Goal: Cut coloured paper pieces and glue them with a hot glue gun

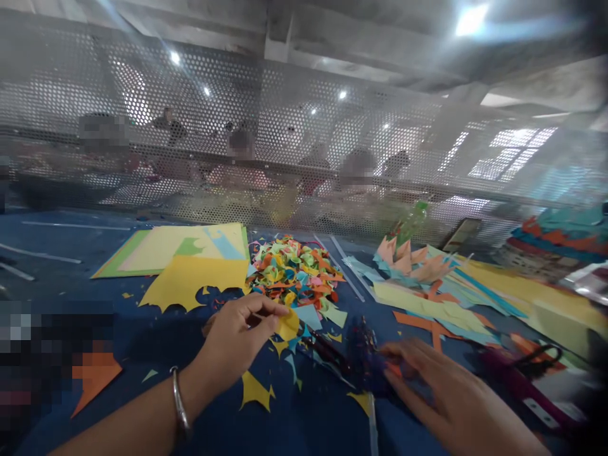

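Table: a dark blue table top [61, 266] fills the near half of the scene, strewn with coloured paper.
Screen: a perforated metal screen [285, 126] stands along the far edge; blurred people sit behind it.
Paper sheets: a stack of yellow and green sheets [156, 250] lies far left, with a cut yellow sheet [194, 278] overlapping its near edge.
Right pile: long yellow, teal and orange offcuts [451, 297] spread across the far right.
Scrap heap: a mound of small curled scraps [294, 269] in many colours sits in the middle, just beyond the left hand.
Left hand: the left hand [237, 339], with a metal bangle [179, 405] on the wrist, is near the centre; thumb and fingers pinch a small yellow paper piece [289, 326] and a thin stick.
Right hand: the right hand [446, 392] lies near right, blurred, fingers stretched out flat and loose, the tips touching a dark purple object [363, 358] on the table; whether they grip it I cannot tell.
Small scraps: yellow star-like bits [256, 391] lie between the two hands.
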`<state>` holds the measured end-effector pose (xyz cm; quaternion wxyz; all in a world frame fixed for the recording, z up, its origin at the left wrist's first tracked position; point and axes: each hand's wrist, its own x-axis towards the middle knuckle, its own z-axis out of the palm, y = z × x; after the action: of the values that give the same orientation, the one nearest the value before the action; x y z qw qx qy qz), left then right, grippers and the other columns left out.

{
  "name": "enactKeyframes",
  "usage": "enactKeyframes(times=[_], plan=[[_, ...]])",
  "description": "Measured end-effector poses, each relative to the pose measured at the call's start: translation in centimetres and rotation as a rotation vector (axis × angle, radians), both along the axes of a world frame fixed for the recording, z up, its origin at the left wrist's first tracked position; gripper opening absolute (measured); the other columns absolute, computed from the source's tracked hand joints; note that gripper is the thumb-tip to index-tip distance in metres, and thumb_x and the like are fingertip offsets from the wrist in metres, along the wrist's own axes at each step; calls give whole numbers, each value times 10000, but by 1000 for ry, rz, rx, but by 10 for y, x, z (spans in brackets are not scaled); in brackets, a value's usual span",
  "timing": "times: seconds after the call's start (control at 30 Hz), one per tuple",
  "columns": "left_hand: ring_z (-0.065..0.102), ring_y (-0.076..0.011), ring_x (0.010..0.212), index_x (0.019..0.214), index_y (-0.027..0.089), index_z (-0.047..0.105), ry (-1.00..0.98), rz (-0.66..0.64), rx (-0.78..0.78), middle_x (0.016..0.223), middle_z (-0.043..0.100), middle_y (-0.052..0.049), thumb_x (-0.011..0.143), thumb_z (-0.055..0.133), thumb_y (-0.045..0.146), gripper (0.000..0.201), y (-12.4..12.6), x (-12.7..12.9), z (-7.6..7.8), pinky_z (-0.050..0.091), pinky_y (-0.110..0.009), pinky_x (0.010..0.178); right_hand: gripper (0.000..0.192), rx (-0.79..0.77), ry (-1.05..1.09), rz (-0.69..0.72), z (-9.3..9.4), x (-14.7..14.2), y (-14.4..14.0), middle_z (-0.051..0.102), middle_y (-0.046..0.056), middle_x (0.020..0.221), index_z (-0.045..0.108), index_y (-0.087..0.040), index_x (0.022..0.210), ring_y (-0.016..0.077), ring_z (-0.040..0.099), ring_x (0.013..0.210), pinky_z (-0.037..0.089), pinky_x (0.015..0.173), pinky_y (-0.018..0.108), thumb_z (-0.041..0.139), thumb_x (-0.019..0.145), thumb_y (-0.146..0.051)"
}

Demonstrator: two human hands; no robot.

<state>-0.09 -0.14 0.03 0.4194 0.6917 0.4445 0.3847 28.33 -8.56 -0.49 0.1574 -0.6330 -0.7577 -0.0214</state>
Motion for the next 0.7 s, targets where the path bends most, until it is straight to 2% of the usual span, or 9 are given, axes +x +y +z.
enactKeyframes(times=[0.07,0.13,0.23,0.37,0.53,0.7], plan=[[559,-149,653,866,215,684,-6,-8,1,782,684,-48,788,533,305,192,0,1,-1,399,-269,562,306,21,-73,-66,-16,17,-8,666,95,1021,626,-219,1045,268,654,917,526,770,385,489,825,-382],[537,-136,621,859,212,684,-18,-11,-2,756,674,-42,785,532,301,191,0,3,-2,397,-257,546,332,-29,-111,-54,-25,25,-10,636,114,1097,621,-207,1085,269,639,967,520,813,390,490,806,-334],[491,-117,556,842,207,685,-31,4,-11,690,650,-28,774,535,300,189,0,4,-2,382,-247,509,351,-72,-115,-31,-24,21,-5,626,129,1105,617,-176,1093,260,629,986,504,855,391,484,778,-257],[471,-114,538,837,208,689,-40,22,-8,668,641,-22,759,551,303,185,0,2,-1,384,-252,508,308,-72,-102,-16,-17,10,3,672,113,964,638,-164,993,266,660,889,530,797,402,509,717,-211],[487,-120,548,842,215,692,-19,45,1,653,619,-15,741,570,288,175,3,0,-3,381,-248,499,281,5,-48,-71,-25,14,2,695,91,928,619,-190,966,258,689,806,561,698,366,517,706,-220],[538,-130,584,842,193,667,-130,-14,-74,700,647,-37,697,597,275,181,3,4,-4,427,-250,511,252,166,130,-74,-31,22,-6,709,81,950,585,-244,990,265,696,825,564,681,314,587,745,-304]])
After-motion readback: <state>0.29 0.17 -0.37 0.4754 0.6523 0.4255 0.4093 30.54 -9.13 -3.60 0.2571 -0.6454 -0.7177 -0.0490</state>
